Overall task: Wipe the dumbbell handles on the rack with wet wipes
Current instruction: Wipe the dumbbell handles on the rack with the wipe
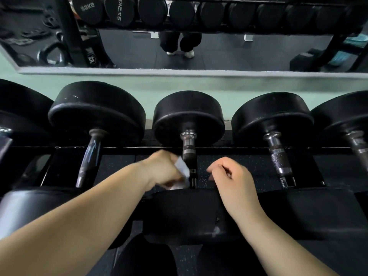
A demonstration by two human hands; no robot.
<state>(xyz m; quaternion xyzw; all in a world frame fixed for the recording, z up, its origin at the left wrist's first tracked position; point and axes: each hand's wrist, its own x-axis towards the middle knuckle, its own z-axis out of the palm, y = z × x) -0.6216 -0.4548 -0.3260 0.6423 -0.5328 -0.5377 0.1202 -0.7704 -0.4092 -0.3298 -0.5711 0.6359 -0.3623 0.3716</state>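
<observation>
Several black dumbbells lie side by side on a black rack (127,149). The middle dumbbell has a chrome knurled handle (188,148). My left hand (163,170), blurred, grips a white wet wipe (182,168) pressed against the left side of that handle's near part. My right hand (231,176) hovers just right of the same handle with its fingers loosely curled and nothing in it. The handle's near end is hidden behind the wipe and the near weight head (191,212).
A worn dark handle (90,156) lies to the left, a chrome handle (277,156) to the right and another (358,146) at the far right. A wall mirror (179,46) behind the rack reflects more dumbbells and a person's legs. Speckled rubber floor shows below.
</observation>
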